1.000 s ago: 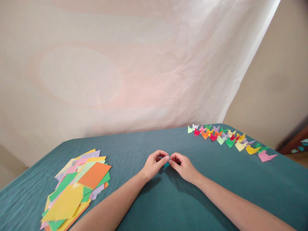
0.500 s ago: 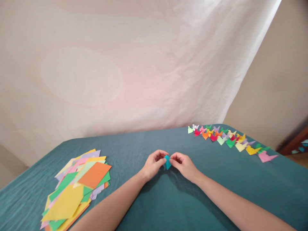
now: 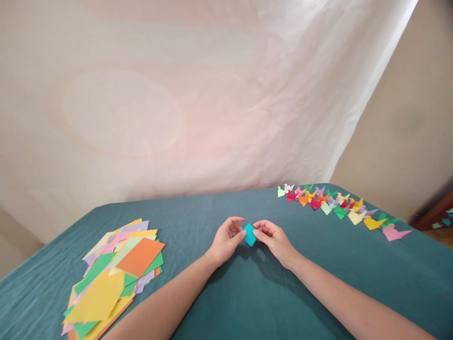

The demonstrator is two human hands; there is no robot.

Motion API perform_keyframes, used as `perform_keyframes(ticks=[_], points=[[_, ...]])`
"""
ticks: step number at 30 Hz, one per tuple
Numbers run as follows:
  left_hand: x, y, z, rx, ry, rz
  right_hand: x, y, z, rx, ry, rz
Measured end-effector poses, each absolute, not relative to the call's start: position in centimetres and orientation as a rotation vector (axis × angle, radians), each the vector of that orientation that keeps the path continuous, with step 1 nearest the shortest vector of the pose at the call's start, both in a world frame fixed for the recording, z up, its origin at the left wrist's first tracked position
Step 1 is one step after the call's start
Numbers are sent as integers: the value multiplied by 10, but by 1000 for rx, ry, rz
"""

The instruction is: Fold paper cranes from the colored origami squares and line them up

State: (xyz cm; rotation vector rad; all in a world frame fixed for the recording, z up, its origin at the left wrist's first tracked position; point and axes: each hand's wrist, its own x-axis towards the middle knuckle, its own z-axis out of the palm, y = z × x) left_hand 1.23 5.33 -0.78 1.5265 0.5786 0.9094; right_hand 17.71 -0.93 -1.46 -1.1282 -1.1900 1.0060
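A small blue folded origami paper (image 3: 249,234), diamond-shaped, is held up just above the table in the middle of the view. My right hand (image 3: 271,237) pinches its right corner between thumb and fingers. On the other side, the thumb of my left hand (image 3: 228,240) lies against the left corner, with the index finger raised above and the other fingers curled behind. The fingertips at the back of the paper are partly hidden.
To the left lies a loose pile of coloured paper sheets (image 3: 99,293). Several folded paper cranes (image 3: 375,223) stand in rows along the right side of the table (image 3: 198,307). A pale cloth (image 3: 212,118) hangs behind the far edge.
The blue paper now shows a broader, flatter diamond face and sits slightly further right. My left index finger has lifted from it, and the hands are slightly further apart.
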Motion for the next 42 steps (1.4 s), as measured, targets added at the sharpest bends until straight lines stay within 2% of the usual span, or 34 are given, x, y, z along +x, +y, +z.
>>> perform_keyframes(ticks=[11,42], points=[[14,57,-14,1652,697,973,176,-9,-13,-1132,-1226,972],[10,52,-6,1563,500,865,175,-12,-7,-1126,-1074,1029]])
